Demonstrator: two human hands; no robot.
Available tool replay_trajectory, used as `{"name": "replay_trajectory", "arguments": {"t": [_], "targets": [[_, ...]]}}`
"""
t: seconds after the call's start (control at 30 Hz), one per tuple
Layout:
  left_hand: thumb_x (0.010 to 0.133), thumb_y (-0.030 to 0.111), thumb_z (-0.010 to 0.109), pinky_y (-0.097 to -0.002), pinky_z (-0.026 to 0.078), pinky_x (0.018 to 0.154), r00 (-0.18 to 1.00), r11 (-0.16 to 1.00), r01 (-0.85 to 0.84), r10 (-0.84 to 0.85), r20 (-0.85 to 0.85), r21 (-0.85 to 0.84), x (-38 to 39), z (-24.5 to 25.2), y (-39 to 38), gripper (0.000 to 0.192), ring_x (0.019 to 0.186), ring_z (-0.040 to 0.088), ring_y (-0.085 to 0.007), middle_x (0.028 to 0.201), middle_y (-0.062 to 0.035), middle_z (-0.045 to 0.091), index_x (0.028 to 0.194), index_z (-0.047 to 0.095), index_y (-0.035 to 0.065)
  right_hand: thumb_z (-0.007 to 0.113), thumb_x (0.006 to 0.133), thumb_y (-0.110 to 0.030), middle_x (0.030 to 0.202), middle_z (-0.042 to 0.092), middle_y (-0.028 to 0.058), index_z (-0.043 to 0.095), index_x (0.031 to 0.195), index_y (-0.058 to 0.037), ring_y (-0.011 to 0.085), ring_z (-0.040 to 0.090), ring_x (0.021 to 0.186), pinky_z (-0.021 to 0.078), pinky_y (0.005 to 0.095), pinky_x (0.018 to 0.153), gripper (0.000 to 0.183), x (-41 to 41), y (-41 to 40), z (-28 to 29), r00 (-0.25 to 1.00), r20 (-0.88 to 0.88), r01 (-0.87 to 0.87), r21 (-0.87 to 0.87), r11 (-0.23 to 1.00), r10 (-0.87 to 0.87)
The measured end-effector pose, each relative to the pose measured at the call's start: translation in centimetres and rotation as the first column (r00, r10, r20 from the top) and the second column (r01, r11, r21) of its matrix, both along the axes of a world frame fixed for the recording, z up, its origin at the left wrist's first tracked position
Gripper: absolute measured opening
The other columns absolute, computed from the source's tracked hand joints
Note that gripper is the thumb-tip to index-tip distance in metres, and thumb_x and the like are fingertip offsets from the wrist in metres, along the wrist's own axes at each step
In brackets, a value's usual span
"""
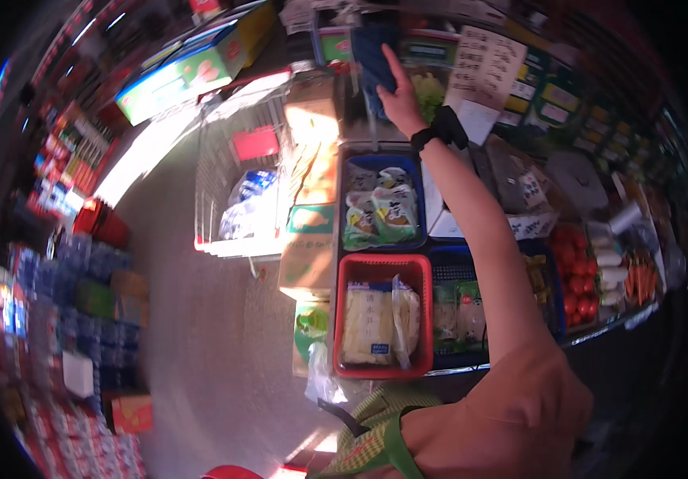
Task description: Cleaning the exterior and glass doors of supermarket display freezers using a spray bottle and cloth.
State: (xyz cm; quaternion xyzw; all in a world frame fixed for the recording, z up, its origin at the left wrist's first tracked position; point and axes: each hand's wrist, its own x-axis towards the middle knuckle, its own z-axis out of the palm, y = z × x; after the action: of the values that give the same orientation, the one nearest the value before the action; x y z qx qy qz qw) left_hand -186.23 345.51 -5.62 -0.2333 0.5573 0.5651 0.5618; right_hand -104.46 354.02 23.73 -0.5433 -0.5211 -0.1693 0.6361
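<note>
Stretched far forward, my right hand (402,102) is on a dark blue cloth (374,66), with its thumb and finger lying along the cloth's edge. A dark band circles that wrist. Close to the hand are green leafy vegetables (430,99) and a sheet of cardboard (481,72) bearing handwriting. My left hand is out of view. Nearer to me, a red plastic basket (384,372) holds packaged pale food (369,323). Beyond it stands a blue basket (420,230) with several green and white food packets (383,209). My forearm hides part of the stall.
Left of the stall are stacked cardboard boxes (308,266) and a shopping cart (209,197) with a wrapped pack of bottles (251,203). Tomatoes (572,275), white radishes (610,272) and carrots (640,278) lie at the right. Bottled drinks (101,335) are stacked across the aisle.
</note>
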Motion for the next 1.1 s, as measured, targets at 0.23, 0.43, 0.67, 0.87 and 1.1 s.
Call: {"name": "replay_trajectory", "arguments": {"t": [0.23,0.43,0.67,0.87,1.1], "targets": [[0.075,0.015,0.053,-0.0295,0.051,0.068,0.903,0.918,-0.395,0.386,0.191,0.014,-1.3,3.6,-19.4,0.021,0.068,0.061,-0.022,0.081,-0.0103,0.062,0.09,0.058,0.002,0.044,0.07,0.016,0.134,0.037,0.0082,0.03,0.135,-0.0123,0.0145,0.038,0.12,0.0312,0.027,0.099,0.073,-25.3,12.4,-0.7,0.711,-0.073,-0.698,-0.191,0.69,0.699],[0.076,0.013,0.045,-0.0318,0.053,0.065,0.793,0.844,-0.537,0.499,0.35,0.013,4.6,6.7,-26.6,0.034,0.078,0.061,-0.026,0.093,-0.0154,0.059,0.105,0.051,-0.0023,0.049,0.067,0.012,0.12,0.051,0.0101,0.04,0.129,-0.0115,0.0169,0.052,0.105,0.0394,0.0255,0.09,0.066,-49.9,12.0,-1.2,0.289,-0.229,-0.904,-0.385,0.187,0.929],[0.077,0.015,0.042,-0.0348,0.053,0.066,0.698,0.743,-0.666,0.588,0.407,0.069,6.1,7.1,-34.2,0.037,0.079,0.062,-0.0262,0.095,-0.0193,0.06,0.109,0.05,-0.0017,0.058,0.068,0.006,0.103,0.06,0.0064,0.054,0.111,-0.0089,0.0172,0.057,0.093,0.0445,0.0276,0.083,0.046,-69.9,9.7,-11.0,0.207,-0.014,-0.849,-0.5,0.172,0.978],[0.081,0.022,0.034,-0.036,0.05,0.07,0.541,0.587,-0.809,0.723,0.429,0.032,5.2,7.7,-39.4,0.041,0.08,0.062,-0.0255,0.107,-0.021,0.056,0.113,0.049,0.0007,0.065,0.066,0.008,0.09,0.062,0.0032,0.058,0.103,-0.0063,0.0104,0.057,0.083,0.0467,0.0241,0.074,0.041,-78.9,7.2,-19.1,0.265,-0.063,-0.866,-0.454,0.208,0.962],[0.085,0.03,0.032,-0.0354,0.05,0.07,0.433,0.503,-0.861,0.804,0.407,-0.078,4.1,6.8,-42.6,0.045,0.078,0.063,-0.0231,0.108,-0.0223,0.055,0.116,0.045,-0.0001,0.064,0.066,0.006,0.094,0.063,0.0045,0.058,0.104,-0.0074,0.0129,0.059,0.085,0.0462,0.0248,0.077,0.041,-79.9,4.5,-20.8,0.258,0.012,-0.802,-0.554,0.222,0.966]]}}
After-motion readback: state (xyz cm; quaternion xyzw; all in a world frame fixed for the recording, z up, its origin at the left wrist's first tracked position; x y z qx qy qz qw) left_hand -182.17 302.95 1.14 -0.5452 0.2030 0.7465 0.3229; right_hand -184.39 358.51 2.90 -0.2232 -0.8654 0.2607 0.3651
